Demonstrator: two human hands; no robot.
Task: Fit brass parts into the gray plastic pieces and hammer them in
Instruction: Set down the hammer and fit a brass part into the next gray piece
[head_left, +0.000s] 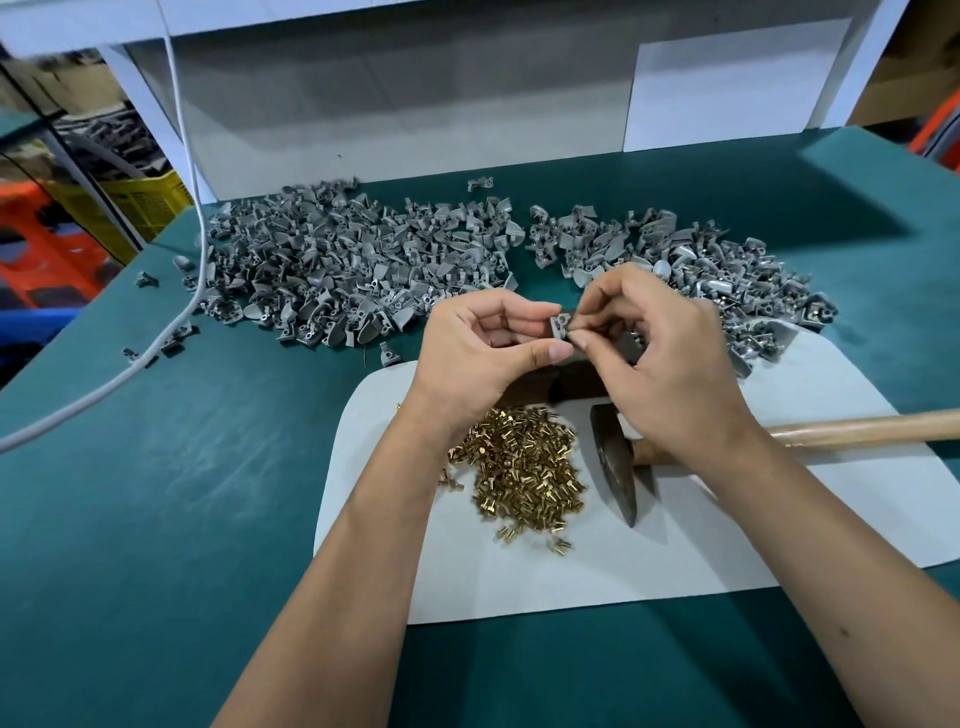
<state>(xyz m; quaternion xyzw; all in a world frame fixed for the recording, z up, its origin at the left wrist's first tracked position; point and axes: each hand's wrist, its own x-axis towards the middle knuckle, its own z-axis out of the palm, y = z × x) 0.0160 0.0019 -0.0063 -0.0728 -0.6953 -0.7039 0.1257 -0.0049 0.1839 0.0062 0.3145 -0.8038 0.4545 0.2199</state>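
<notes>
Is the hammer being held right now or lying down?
Lying down. The hammer rests on the white sheet, its handle partly under the right hand; both hands are busy with a gray piece.

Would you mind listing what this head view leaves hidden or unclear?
- Brass part at the gray piece: too small, covered by right hand fingertips.
- Dark block: mostly behind both hands; left hand.
- Hammer handle: cut off by the right edge, crossed by the right wrist.
</notes>
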